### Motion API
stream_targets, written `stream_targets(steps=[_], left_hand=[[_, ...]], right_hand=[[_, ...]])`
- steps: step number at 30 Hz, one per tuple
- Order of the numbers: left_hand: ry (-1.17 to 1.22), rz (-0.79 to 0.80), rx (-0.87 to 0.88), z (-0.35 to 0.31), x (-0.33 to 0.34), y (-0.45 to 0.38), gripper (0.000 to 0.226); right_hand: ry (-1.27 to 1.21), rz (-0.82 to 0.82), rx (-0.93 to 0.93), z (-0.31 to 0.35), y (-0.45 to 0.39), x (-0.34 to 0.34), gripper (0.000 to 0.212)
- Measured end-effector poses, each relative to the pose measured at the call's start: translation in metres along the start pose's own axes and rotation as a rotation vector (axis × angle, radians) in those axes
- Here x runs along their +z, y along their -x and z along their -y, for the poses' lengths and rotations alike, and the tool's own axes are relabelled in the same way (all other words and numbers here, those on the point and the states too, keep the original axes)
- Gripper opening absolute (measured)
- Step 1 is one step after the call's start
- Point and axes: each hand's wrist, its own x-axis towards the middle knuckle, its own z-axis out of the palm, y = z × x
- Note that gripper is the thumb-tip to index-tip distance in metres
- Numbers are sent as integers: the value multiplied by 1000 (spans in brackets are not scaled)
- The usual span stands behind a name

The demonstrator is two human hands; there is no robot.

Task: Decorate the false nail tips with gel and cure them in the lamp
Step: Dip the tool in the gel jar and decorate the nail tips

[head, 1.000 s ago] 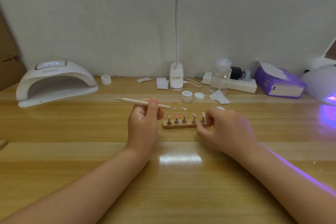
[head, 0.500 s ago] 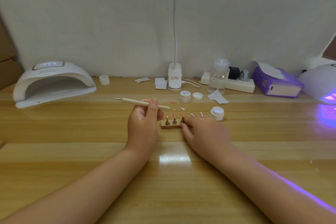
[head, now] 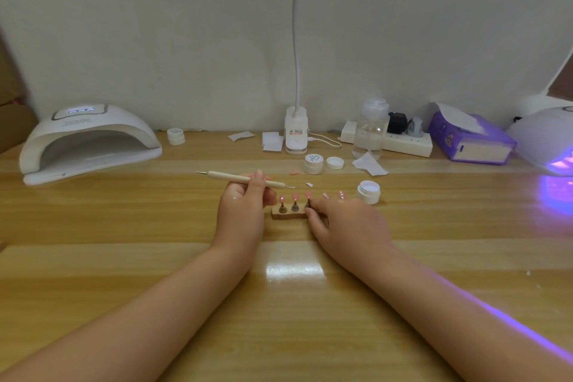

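A glossy, honey-coloured wooden table (head: 155,257) with long straight grain mirrors the overhead light. The left hand (head: 242,211) curls its fingers round a slim, pale dotting tool (head: 242,177), thumb pressed on top; the tool lies nearly level, a fine metal point at each end. The right hand (head: 347,226) lies over the right part of a small wooden holder block (head: 288,214), its thumb and forefinger pinching the third of the dark cone-shaped stands, each topped by a pink oval nail tip (head: 294,196). Two further tips with white dots peep above the knuckles; their stands and that end of the block are hidden.

Just right of them stands an open round white jar (head: 369,192); what it holds cannot be made out. Behind sit a lidded white jar (head: 313,163) and a loose lid (head: 335,162). The smooth, arched white curing lamp (head: 86,141) rests far left, its mouth open and unlit. A second dome (head: 545,136), cut off at the right edge, spills violet light. A clear plastic bottle (head: 370,127), a white power strip (head: 403,143) and a purple tissue box (head: 468,139) line the wall.
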Motion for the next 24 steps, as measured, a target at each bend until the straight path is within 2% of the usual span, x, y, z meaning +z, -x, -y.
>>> stream_targets(steps=[7, 20, 24], left_hand=[[-25, 57, -23, -4, 1, 4, 29], [-61, 96, 75, -12, 4, 21, 24], [-65, 99, 84, -12, 4, 22, 23]], right_hand=[[-5, -3, 4, 0, 0, -1, 28], [-22, 5, 50, -2, 0, -5, 30], [36, 3, 8, -1, 1, -6, 32]])
